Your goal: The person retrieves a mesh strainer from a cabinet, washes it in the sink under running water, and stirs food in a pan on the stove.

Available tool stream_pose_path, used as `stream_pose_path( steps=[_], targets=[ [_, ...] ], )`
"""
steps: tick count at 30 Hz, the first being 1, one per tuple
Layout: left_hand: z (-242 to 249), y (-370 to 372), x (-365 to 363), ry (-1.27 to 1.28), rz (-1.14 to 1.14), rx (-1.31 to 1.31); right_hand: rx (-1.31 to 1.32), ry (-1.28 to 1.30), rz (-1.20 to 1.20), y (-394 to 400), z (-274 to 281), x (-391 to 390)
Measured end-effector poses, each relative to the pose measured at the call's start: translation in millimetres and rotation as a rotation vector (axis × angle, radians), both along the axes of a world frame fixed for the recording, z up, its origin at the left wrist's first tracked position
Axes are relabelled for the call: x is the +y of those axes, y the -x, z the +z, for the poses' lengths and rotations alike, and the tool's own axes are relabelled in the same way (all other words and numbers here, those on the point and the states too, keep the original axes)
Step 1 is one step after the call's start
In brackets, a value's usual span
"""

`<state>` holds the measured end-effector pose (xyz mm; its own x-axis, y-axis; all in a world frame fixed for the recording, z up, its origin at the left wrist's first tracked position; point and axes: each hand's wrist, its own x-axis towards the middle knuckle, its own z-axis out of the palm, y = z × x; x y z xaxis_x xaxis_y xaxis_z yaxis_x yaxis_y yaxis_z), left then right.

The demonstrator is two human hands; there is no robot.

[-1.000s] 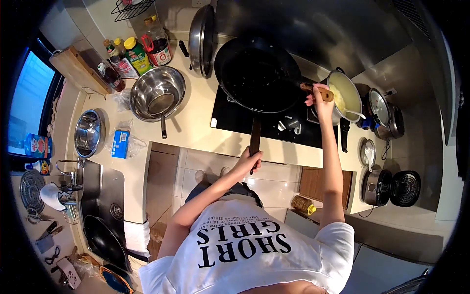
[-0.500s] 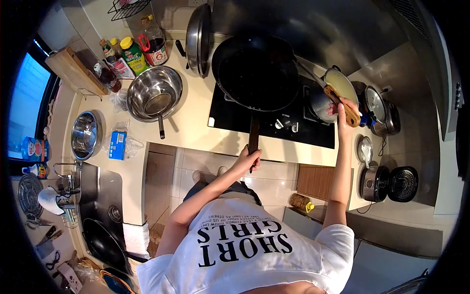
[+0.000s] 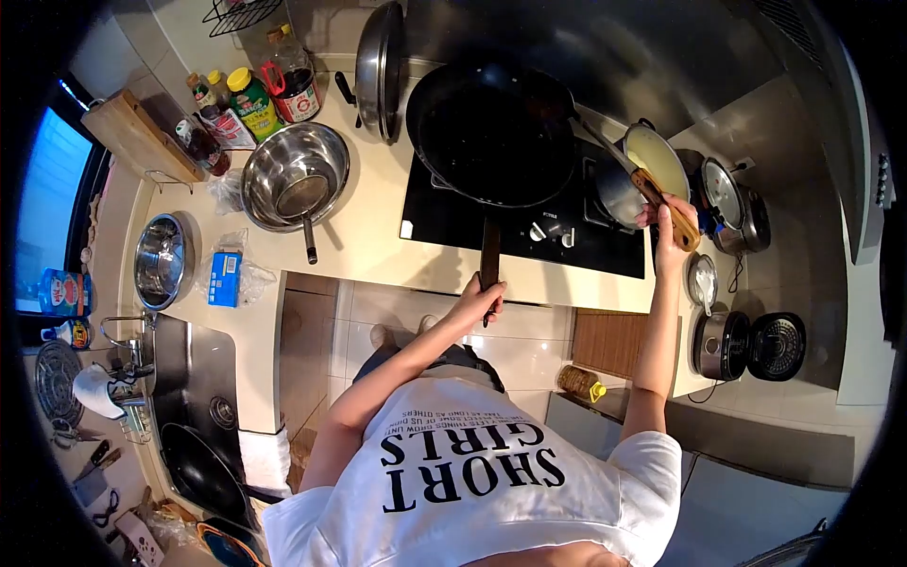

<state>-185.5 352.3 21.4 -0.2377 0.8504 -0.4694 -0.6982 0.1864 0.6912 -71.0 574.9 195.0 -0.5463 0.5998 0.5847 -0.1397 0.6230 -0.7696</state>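
A large black wok (image 3: 493, 142) sits over the black gas stove (image 3: 444, 225), its long handle pointing toward my body. My left hand (image 3: 481, 300) is wrapped round the end of that handle. Over on the right, my right hand (image 3: 671, 222) grips the wooden handle of a spatula (image 3: 652, 189). The metal shaft of the spatula slants up to the left, to the wok's right rim. Its blade is too dark to make out inside the wok. Beneath and beyond the spatula handle stands a light-coloured pot (image 3: 658, 156), near my right fingers.
A steel bowl (image 3: 263, 163) with a small strainer (image 3: 304, 196) in it, a blue box (image 3: 225, 279) and another bowl (image 3: 161, 262) stand on the left counter. Sauce bottles (image 3: 250, 102) and an upright lid (image 3: 381, 74) line the back. Another black pan (image 3: 201, 472) lies in the sink.
The wok and the whole scene shift very slightly in view. My right hand and the spatula handle sit marginally lower and farther right. Both grips stay the same.
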Motion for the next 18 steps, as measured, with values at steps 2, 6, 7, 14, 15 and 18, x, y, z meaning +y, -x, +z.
stream_pose_path(
  steps=[2, 6, 7, 14, 15, 18],
  targets=[
    [0.5, 0.8, -0.2, -0.004, -0.015, 0.021, 0.008, 0.017, -0.010, -1.0, 0.5, -1.3],
    [-1.3, 0.6, -0.5, -0.026, -0.019, 0.032, 0.032, 0.065, -0.058, -1.2, 0.3, -2.6],
    [-1.4, 0.3, -0.3, -0.023, -0.010, 0.029, 0.066, 0.104, -0.086, -1.0, 0.4, -2.7],
    [2.3, 2.8, -1.4, -0.051, -0.035, 0.042, 0.378, 0.366, -0.113, -10.4, -20.3, 13.9],
    [3.2, 2.9, -1.2, -0.052, -0.035, 0.042, 0.412, 0.383, -0.115, -10.4, -20.8, 12.4],
    [4.2, 1.7, -1.1, -0.009, -0.017, 0.035, 0.462, 0.418, -0.103, -16.2, -24.8, 13.2]
  ],
)
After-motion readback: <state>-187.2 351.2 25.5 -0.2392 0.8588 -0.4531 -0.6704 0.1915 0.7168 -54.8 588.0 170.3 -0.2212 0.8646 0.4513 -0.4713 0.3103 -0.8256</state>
